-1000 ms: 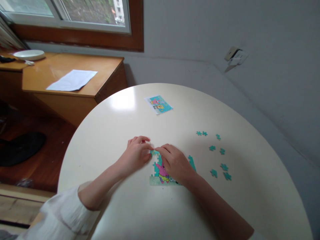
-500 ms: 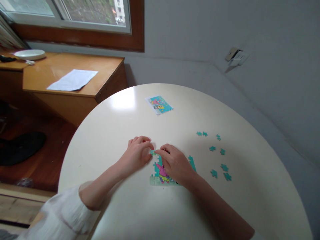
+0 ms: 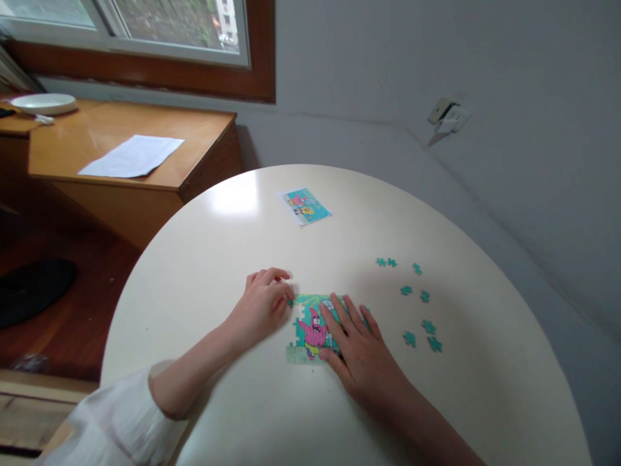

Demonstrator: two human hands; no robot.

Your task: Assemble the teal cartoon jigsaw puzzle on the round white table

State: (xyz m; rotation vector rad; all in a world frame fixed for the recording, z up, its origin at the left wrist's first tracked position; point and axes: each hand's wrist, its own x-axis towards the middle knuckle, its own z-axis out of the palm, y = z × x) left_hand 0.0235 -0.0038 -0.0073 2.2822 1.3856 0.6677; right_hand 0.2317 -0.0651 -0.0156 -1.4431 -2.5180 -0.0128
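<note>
A partly assembled jigsaw puzzle lies flat near the table's front, showing a pink starfish figure on teal with a pale green bottom strip. Its left edge is jagged, with a gap near the upper left. My left hand rests beside that corner, fingers curled in a pinch against a small teal puzzle piece, mostly covered by the fingertips. Palm down, my right hand lies over the puzzle's right half with its fingers spread, hiding much of the picture there.
Several loose teal pieces lie scattered on the right of the round white table. A picture card of the cartoon lies at the back. Beyond the left edge stands a wooden desk with a paper sheet and a white plate.
My right hand has moved from the puzzle's top edge down and right, flattening with fingers spread. More of the picture shows. My left hand stays at the upper left corner.
</note>
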